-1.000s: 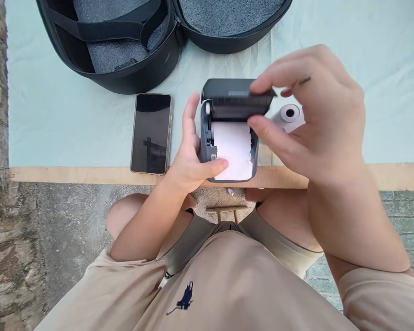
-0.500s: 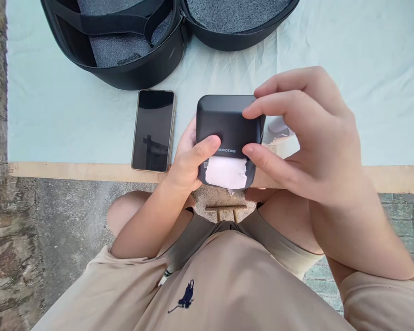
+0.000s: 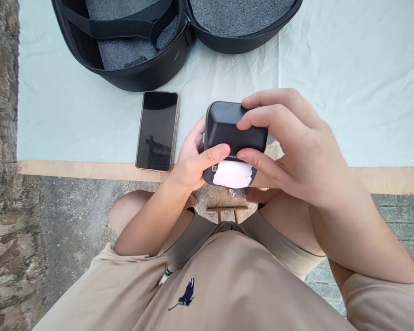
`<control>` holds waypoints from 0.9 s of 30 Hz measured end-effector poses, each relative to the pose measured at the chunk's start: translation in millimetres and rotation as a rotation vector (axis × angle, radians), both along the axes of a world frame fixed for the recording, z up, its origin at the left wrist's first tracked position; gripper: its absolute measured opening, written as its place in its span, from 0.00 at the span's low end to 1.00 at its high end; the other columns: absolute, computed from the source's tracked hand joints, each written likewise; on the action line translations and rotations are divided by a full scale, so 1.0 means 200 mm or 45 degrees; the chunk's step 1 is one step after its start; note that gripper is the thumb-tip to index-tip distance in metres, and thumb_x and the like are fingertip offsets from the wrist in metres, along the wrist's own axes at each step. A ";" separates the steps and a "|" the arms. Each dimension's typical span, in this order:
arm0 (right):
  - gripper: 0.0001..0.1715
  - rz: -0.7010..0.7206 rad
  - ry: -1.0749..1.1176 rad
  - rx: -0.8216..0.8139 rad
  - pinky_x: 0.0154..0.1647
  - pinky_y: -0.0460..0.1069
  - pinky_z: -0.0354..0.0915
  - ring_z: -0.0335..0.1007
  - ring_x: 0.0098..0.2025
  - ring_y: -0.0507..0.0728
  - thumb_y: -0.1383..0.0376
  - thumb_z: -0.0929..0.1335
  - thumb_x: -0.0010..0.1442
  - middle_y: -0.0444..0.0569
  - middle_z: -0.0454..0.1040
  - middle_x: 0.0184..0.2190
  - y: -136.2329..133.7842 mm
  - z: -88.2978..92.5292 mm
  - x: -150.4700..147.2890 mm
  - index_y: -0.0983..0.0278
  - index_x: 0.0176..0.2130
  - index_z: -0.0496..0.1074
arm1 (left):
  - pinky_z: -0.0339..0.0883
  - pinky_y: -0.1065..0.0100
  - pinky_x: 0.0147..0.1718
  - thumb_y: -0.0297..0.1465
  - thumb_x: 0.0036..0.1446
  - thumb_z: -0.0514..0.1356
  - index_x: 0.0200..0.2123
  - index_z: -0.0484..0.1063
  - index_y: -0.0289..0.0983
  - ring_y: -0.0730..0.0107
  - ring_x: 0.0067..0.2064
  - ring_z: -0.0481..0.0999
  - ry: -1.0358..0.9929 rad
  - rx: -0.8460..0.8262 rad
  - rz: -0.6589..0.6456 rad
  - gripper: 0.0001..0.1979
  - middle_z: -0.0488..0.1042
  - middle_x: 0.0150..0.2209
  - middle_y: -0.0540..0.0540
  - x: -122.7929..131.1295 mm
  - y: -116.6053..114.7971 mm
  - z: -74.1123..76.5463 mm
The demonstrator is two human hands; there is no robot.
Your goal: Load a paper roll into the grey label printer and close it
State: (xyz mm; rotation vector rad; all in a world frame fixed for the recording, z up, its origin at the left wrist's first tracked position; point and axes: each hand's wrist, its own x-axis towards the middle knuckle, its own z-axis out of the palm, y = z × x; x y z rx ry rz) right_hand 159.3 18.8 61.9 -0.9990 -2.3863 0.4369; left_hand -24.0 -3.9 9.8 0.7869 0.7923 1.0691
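Observation:
A small black device (image 3: 224,135) with rounded corners and partly covered pale lettering is held over the table's front edge. A torn-edged white paper piece (image 3: 232,174) lies across its near end. My left hand (image 3: 196,158) grips the device from the left, thumb on its top face. From the right, my right hand (image 3: 290,142) has its thumb and fingertips on the top and right part of the device, closed on it. Behind my right hand a pale object (image 3: 273,150) is mostly hidden.
A phone (image 3: 158,131) lies screen up left of the device. An open black zippered case (image 3: 141,71) with grey foam and a strap stands at the back of the cloth-covered table (image 3: 72,115). Below the wooden front edge (image 3: 72,169) are my legs and a small stool (image 3: 227,209).
The device has tilted and sits slightly further right in the view. My right hand has moved left and down, with its fingers further onto the device. The view has shifted a little.

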 end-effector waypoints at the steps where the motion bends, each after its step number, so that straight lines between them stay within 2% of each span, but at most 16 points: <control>1: 0.12 -0.011 0.017 0.017 0.51 0.59 0.71 0.71 0.55 0.63 0.63 0.66 0.64 0.54 0.70 0.55 0.00 0.00 0.00 0.60 0.48 0.67 | 0.71 0.68 0.27 0.41 0.55 0.66 0.49 0.69 0.43 0.62 0.39 0.81 0.000 -0.008 0.004 0.20 0.78 0.41 0.47 0.00 0.00 -0.01; 3: 0.11 -0.028 0.046 0.045 0.50 0.58 0.72 0.72 0.54 0.62 0.62 0.66 0.64 0.53 0.71 0.54 0.01 -0.01 0.00 0.60 0.47 0.68 | 0.76 0.66 0.34 0.47 0.56 0.63 0.51 0.69 0.43 0.55 0.51 0.79 -0.056 -0.018 -0.012 0.23 0.78 0.46 0.45 0.01 0.01 -0.03; 5: 0.13 -0.020 0.054 0.044 0.47 0.56 0.73 0.73 0.52 0.61 0.62 0.67 0.64 0.54 0.73 0.53 0.01 -0.01 0.01 0.61 0.48 0.69 | 0.77 0.62 0.44 0.51 0.59 0.59 0.49 0.71 0.42 0.52 0.59 0.74 -0.142 -0.052 -0.005 0.23 0.78 0.48 0.45 0.02 0.01 -0.05; 7: 0.17 0.001 0.046 0.041 0.47 0.56 0.73 0.74 0.52 0.61 0.60 0.68 0.63 0.56 0.73 0.54 0.02 -0.02 0.02 0.64 0.50 0.69 | 0.76 0.60 0.52 0.48 0.63 0.54 0.44 0.74 0.40 0.54 0.63 0.70 -0.192 -0.088 0.059 0.20 0.79 0.48 0.45 0.02 0.02 -0.06; 9: 0.23 -0.025 0.018 0.077 0.52 0.59 0.72 0.72 0.56 0.64 0.57 0.69 0.62 0.59 0.72 0.55 0.02 -0.03 0.03 0.67 0.52 0.69 | 0.74 0.59 0.56 0.43 0.67 0.52 0.41 0.75 0.39 0.57 0.64 0.69 -0.179 -0.117 0.157 0.17 0.79 0.46 0.47 0.03 0.03 -0.06; 13: 0.26 -0.080 -0.056 0.100 0.59 0.64 0.68 0.69 0.60 0.69 0.57 0.70 0.61 0.57 0.70 0.59 0.01 -0.04 0.04 0.63 0.56 0.69 | 0.73 0.61 0.57 0.37 0.68 0.52 0.38 0.75 0.39 0.60 0.65 0.69 -0.118 -0.121 0.266 0.14 0.80 0.43 0.49 0.03 0.03 -0.05; 19: 0.31 0.001 -0.047 0.079 0.54 0.65 0.72 0.70 0.59 0.68 0.57 0.71 0.60 0.59 0.69 0.59 0.00 -0.02 0.04 0.63 0.59 0.66 | 0.75 0.62 0.54 0.35 0.65 0.55 0.34 0.75 0.39 0.59 0.61 0.74 -0.096 -0.097 0.267 0.11 0.79 0.34 0.49 0.04 0.03 -0.05; 21: 0.30 0.013 -0.033 0.070 0.54 0.62 0.72 0.71 0.58 0.66 0.59 0.71 0.60 0.59 0.70 0.58 0.00 0.00 0.04 0.63 0.58 0.66 | 0.74 0.62 0.55 0.33 0.66 0.54 0.34 0.74 0.39 0.60 0.61 0.73 -0.149 -0.111 0.230 0.11 0.79 0.35 0.49 0.03 0.04 -0.04; 23: 0.27 0.000 0.005 0.085 0.53 0.59 0.73 0.72 0.56 0.64 0.60 0.71 0.59 0.58 0.72 0.55 0.00 0.02 0.04 0.62 0.56 0.67 | 0.74 0.60 0.56 0.35 0.67 0.51 0.37 0.74 0.38 0.58 0.63 0.72 -0.239 -0.143 0.152 0.14 0.80 0.41 0.48 0.03 0.04 -0.04; 25: 0.22 -0.074 0.028 0.138 0.51 0.58 0.72 0.73 0.53 0.63 0.60 0.71 0.59 0.55 0.73 0.51 0.00 0.03 0.04 0.59 0.53 0.70 | 0.74 0.56 0.57 0.42 0.67 0.49 0.39 0.74 0.39 0.55 0.65 0.69 -0.303 -0.170 0.077 0.18 0.80 0.45 0.46 0.03 0.05 -0.03; 27: 0.19 -0.141 0.031 0.172 0.50 0.59 0.71 0.73 0.50 0.62 0.60 0.72 0.58 0.52 0.73 0.47 -0.01 0.04 0.04 0.57 0.50 0.71 | 0.74 0.55 0.56 0.47 0.64 0.50 0.42 0.74 0.41 0.52 0.66 0.66 -0.298 -0.157 0.040 0.20 0.79 0.47 0.46 0.03 0.04 -0.03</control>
